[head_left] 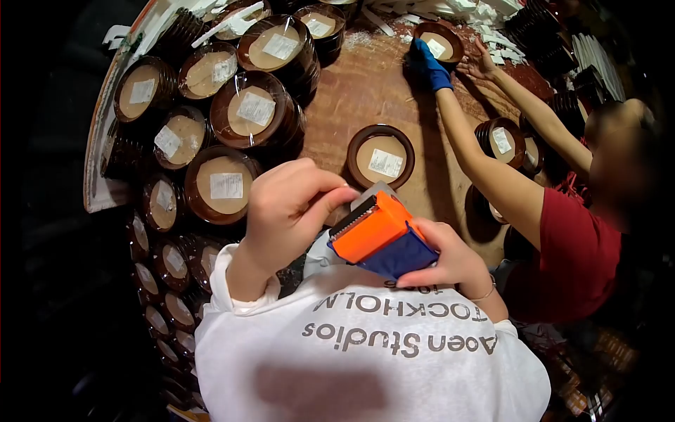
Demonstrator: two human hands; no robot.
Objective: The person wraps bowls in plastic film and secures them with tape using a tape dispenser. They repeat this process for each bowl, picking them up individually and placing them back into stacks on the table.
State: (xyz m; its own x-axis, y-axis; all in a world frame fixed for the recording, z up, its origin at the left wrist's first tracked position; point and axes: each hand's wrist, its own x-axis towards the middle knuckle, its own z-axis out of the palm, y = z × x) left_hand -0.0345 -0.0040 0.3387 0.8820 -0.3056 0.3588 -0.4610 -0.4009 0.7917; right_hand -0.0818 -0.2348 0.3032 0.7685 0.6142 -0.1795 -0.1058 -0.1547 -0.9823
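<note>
My right hand is wrapped around an orange and blue tape dispenser with a dark toothed cutting edge, held in front of my chest. At that edge, the thumb and forefinger of my left hand pinch the end of a strip of clear tape. Just beyond the dispenser, a brown round dish lies on the table, with a tan disc inside and a white printed label on the disc. Neither hand touches this dish.
Stacks of similar labelled dishes, several in clear wrap, crowd the left side. A co-worker's blue-gloved hand and bare hand are at another dish at the far right. White foam scraps lie at the back of the wooden table.
</note>
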